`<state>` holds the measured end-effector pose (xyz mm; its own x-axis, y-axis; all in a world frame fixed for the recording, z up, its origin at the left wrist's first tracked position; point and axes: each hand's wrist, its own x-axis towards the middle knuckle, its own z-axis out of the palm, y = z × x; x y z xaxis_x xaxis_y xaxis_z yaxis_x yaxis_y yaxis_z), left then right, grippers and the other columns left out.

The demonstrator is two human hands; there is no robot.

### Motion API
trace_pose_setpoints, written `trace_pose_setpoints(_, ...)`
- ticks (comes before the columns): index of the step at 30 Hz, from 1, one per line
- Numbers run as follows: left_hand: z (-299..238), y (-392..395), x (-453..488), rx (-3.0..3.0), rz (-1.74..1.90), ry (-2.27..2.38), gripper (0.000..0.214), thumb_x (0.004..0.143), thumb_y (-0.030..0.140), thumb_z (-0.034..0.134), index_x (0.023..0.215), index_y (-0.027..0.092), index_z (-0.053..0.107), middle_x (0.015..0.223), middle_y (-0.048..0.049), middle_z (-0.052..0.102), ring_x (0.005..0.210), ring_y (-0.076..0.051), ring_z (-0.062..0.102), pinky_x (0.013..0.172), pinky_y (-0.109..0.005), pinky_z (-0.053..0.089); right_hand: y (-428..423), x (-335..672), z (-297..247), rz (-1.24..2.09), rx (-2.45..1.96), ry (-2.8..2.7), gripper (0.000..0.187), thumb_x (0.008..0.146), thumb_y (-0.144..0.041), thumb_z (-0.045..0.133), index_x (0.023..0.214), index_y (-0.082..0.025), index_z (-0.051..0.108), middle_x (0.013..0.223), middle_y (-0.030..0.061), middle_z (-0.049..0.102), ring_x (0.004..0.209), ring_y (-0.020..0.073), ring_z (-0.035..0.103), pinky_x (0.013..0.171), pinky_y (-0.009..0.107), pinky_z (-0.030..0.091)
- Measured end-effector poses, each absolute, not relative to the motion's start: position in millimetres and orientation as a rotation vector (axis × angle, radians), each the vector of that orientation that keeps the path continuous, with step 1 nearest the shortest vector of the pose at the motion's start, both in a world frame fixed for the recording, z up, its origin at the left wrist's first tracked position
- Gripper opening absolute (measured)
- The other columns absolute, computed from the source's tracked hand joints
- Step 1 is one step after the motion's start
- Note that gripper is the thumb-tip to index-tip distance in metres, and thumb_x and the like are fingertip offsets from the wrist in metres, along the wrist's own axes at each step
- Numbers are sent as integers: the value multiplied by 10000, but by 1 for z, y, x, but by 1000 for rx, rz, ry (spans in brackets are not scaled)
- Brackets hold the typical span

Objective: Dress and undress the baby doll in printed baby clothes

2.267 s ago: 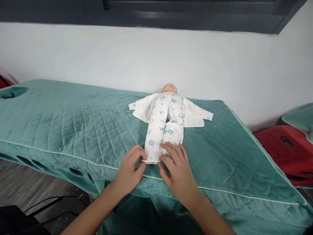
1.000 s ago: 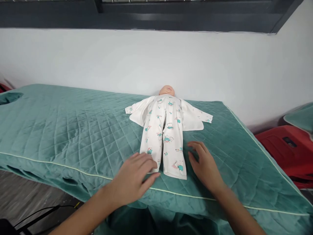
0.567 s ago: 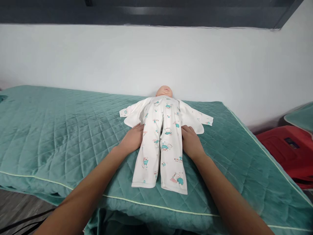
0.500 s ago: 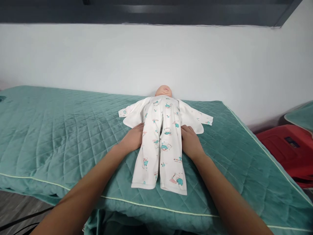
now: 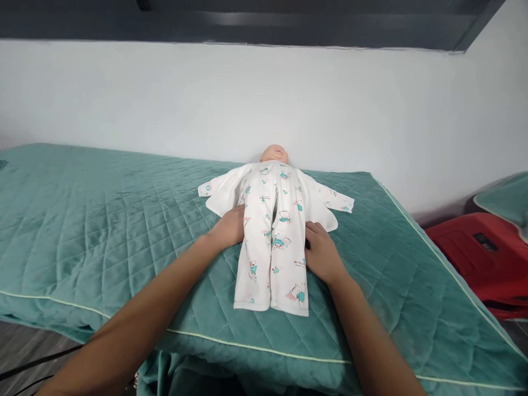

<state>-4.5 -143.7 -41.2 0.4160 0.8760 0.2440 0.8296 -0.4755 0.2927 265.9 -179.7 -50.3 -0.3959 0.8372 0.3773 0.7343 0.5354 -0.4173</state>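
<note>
A baby doll (image 5: 274,153) lies by the wall, its head showing above white printed baby pants (image 5: 270,258). The pants are spread over its front, legs pointing at me. Below them a white baby jacket (image 5: 225,198) fans out, sleeves stretched to both sides. My left hand (image 5: 230,226) is at the left edge of the pants, fingers closed on the cloth and fingertips tucked out of sight. At the right edge, my right hand (image 5: 324,250) has its fingers curled against the cloth; its thumb is mostly hidden. The doll's body and legs are covered.
A green quilted cover (image 5: 124,220) spreads under everything, with a pale piped edge near me. The white wall (image 5: 165,99) rises directly behind the doll. Beyond the right edge stands a red plastic chair (image 5: 474,258). Dark cables (image 5: 41,363) run at lower left.
The pants' lower legs have drawn closer together, and their hems have shifted a little away from me. Both hands stay at the pants' sides, the right slightly lower in view.
</note>
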Motion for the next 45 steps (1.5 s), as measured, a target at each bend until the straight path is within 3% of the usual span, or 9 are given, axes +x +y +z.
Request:
trace_pose_setpoints(5, -52, -158, -10, 2624, 600, 1558, 239, 927, 214, 537, 1046, 168, 739, 1088, -120, 739, 1054, -261, 689, 980, -384, 550, -177, 267, -50, 271, -1291, -2244, 120, 869, -141, 537, 775, -207, 575, 866, 65, 594, 848, 230, 513, 774, 343, 409)
trace_pose_setpoints(15, -59, -186, -29, 2578, 821, 1362, 356, 982, 229, 423, 1078, 239, 766, 1281, -68, 700, 1289, -225, 580, 1157, -405, 444, -183, 268, -52, 352, -1338, -2089, 155, 835, -140, 472, 758, -228, 574, 814, 47, 626, 822, 227, 552, 756, 344, 430)
trace_pose_setpoints(20, -65, -161, -51, 2014, 1037, 2168, 410, 966, 355, 483, 1272, 135, 645, 1366, -171, 627, 1333, -315, 530, 1147, -489, 414, -154, 297, -51, 173, -1558, -1679, 233, 845, -246, 493, 1015, -182, 639, 1034, 128, 660, 973, 277, 587, 920, 443, 458)
trace_pose_setpoints(25, -66, -146, -63, 1663, 875, 2527, 432, 907, 430, 568, 1172, 96, 639, 1342, -254, 582, 1318, -441, 497, 1104, -617, 378, -132, 321, -48, 87, -1947, -1575, 286, 789, -443, 629, 919, -188, 645, 1144, 198, 616, 1118, 382, 517, 930, 568, 417)
trace_pose_setpoints(29, -43, -145, -58, 1674, 1041, 2348, 275, 964, 333, 450, 1098, 157, 614, 1166, -172, 677, 1138, -326, 629, 990, -474, 490, -128, 323, -42, 355, -1789, -1467, 207, 671, -400, 667, 667, -222, 560, 844, 89, 618, 945, 317, 550, 861, 485, 431)
trace_pose_setpoints(32, -6, -151, -37, 1699, 1324, 2093, 279, 1001, 385, 400, 1123, 196, 565, 981, -85, 705, 912, -250, 671, 831, -383, 529, -126, 313, -22, 506, -1665, -1359, 222, 724, -443, 580, 693, -230, 529, 683, 12, 559, 719, 226, 541, 704, 371, 451)
trace_pose_setpoints(35, 31, -164, -4, 1958, 1270, 1831, 238, 1012, 369, 399, 1106, 229, 567, 977, -48, 716, 912, -223, 671, 809, -353, 532, -137, 286, 9, 572, -1408, -1376, 235, 801, -471, 544, 800, -239, 513, 821, 11, 628, 780, 208, 581, 717, 327, 473)
trace_pose_setpoints(40, 49, -186, 20, 2521, 796, 1235, 184, 998, 254, 438, 977, 236, 620, 1234, -57, 700, 1230, -237, 609, 1012, -385, 495, -172, 247, 45, 869, -1001, -2150, 158, 888, -375, 594, 806, -244, 563, 1078, 52, 716, 993, 231, 627, 904, 389, 478)
trace_pose_setpoints(45, 23, -150, -2, 2119, 1104, 1631, 203, 999, 268, 425, 1030, 224, 621, 1132, -66, 733, 1070, -241, 674, 951, -419, 527, -145, 248, 40, 931, -1081, -1731, 192, 926, -414, 574, 879, -233, 613, 1136, 66, 724, 1106, 236, 644, 911, 376, 478)
